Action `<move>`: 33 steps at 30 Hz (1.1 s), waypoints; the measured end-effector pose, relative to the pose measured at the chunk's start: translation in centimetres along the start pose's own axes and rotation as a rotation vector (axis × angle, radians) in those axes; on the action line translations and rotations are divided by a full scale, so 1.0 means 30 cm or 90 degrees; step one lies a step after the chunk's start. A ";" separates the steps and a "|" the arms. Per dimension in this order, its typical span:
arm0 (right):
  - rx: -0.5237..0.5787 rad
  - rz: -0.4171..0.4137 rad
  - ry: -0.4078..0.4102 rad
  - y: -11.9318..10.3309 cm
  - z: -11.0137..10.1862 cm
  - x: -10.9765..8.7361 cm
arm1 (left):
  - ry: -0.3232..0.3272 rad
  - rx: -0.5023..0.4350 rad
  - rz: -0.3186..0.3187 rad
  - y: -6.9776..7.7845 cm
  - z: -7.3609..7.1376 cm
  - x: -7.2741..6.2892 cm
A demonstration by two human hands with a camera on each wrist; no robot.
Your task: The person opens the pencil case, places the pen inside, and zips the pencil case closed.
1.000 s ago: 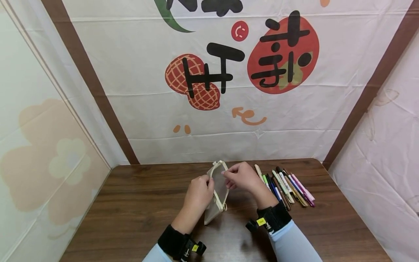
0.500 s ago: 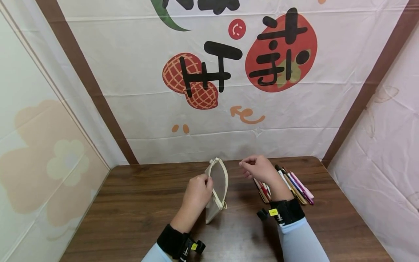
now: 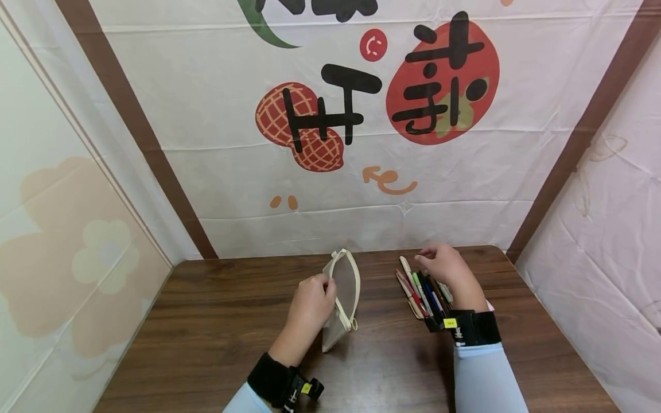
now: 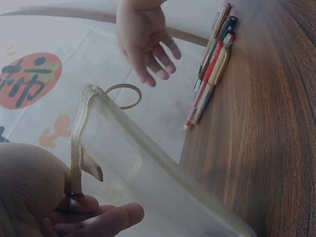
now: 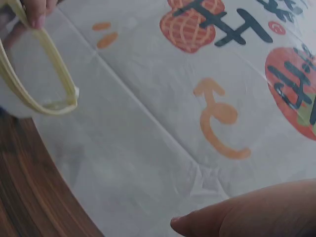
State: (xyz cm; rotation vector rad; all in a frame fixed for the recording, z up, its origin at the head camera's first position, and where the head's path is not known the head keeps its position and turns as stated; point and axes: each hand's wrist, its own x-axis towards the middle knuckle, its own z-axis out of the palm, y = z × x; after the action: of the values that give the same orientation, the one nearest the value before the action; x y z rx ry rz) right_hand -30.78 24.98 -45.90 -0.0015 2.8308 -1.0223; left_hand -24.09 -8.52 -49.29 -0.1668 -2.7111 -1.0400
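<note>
My left hand (image 3: 312, 298) pinches the near-left edge of a cream mesh zipper pouch (image 3: 347, 281), which stands on the table with its mouth spread wide. In the left wrist view the pouch (image 4: 133, 163) shows sheer mesh sides and a ring-shaped pull loop (image 4: 129, 96) at one end. My right hand (image 3: 446, 269) is above the right part of a row of pens (image 3: 420, 292), its fingers loosely bent and holding nothing. From the left wrist view that hand (image 4: 148, 44) hangs with fingers apart, near the pens (image 4: 212, 69). The right wrist view catches the thumb (image 5: 247, 212) alone.
The dark wooden table (image 3: 232, 321) ends against a white printed cloth (image 3: 248, 172) at the back. More cloth hangs along the left (image 3: 77, 258) and right sides. My right wrist and forearm cover part of the pens.
My right hand has left the pouch's rim and moved right, over the pens. The pouch's mouth now bows wider. My left hand has kept its grip.
</note>
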 end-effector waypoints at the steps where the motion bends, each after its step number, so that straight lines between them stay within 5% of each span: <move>1: -0.014 0.003 0.003 0.010 -0.005 0.000 | -0.002 -0.001 -0.002 0.001 -0.001 0.001; 11: -0.120 0.054 -0.008 0.141 -0.053 -0.001 | -0.005 0.002 -0.003 0.005 -0.002 0.005; 21: -0.154 0.129 0.027 0.195 -0.063 0.009 | -0.006 0.016 -0.010 0.004 -0.004 0.004; 33: -0.145 0.214 0.012 0.281 -0.065 0.027 | -0.021 0.020 -0.013 0.012 -0.004 0.003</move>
State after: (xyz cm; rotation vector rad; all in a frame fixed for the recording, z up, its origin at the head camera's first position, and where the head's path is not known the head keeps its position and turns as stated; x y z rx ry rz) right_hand -31.45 32.67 -49.89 0.4450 2.8134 -0.6298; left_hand -24.10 -8.34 -48.95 -0.1527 -2.7624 -1.0087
